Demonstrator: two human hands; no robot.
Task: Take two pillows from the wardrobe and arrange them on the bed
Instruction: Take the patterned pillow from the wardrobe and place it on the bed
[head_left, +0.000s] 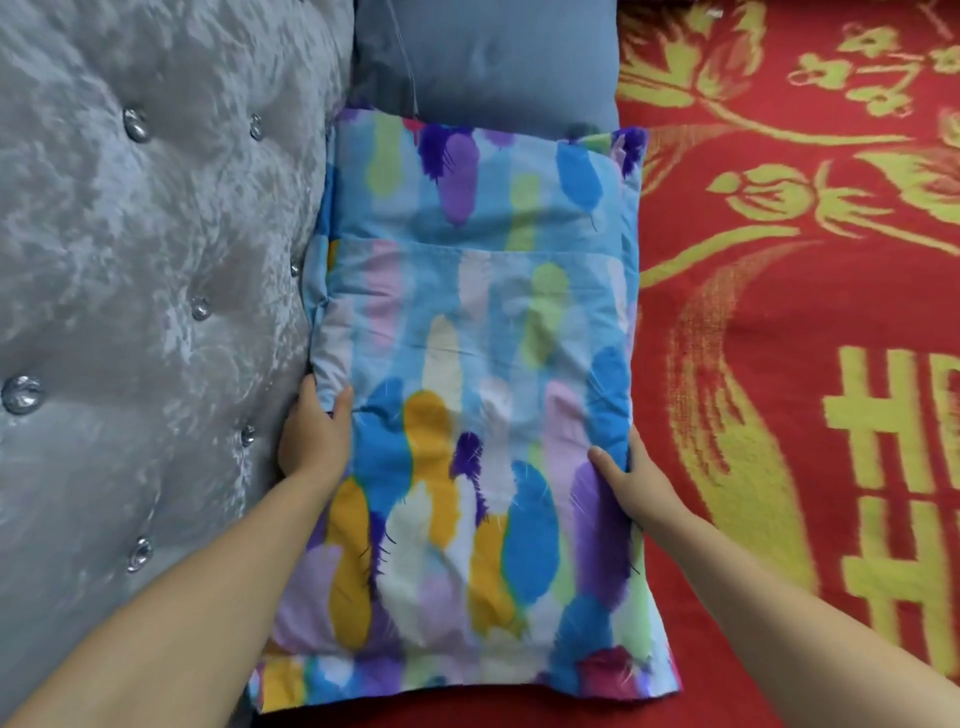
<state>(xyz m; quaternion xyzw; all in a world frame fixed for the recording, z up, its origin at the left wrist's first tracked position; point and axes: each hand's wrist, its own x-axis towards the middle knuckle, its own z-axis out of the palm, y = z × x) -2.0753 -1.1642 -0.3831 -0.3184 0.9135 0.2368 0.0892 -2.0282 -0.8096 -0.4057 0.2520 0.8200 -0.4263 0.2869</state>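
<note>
Hands grip opposite long sides of the feather-patterned blue pillow (467, 395): left hand (311, 436) by the grey tufted velvet headboard (145, 291), right hand (626, 480) over the red-and-gold blanket (800, 312). Far end touches a plain grey pillow (498, 62).

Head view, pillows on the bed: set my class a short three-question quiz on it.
1. True or false: both hands grip the feather-print pillow.
2. What lies just beyond that pillow? A) grey pillow B) folded towel C) book
3. Which surface does the left hand touch besides the pillow?

Key: 1 true; left hand on one edge, right hand on the other. 2 A, the grey pillow. 3 The tufted grey headboard.
</note>
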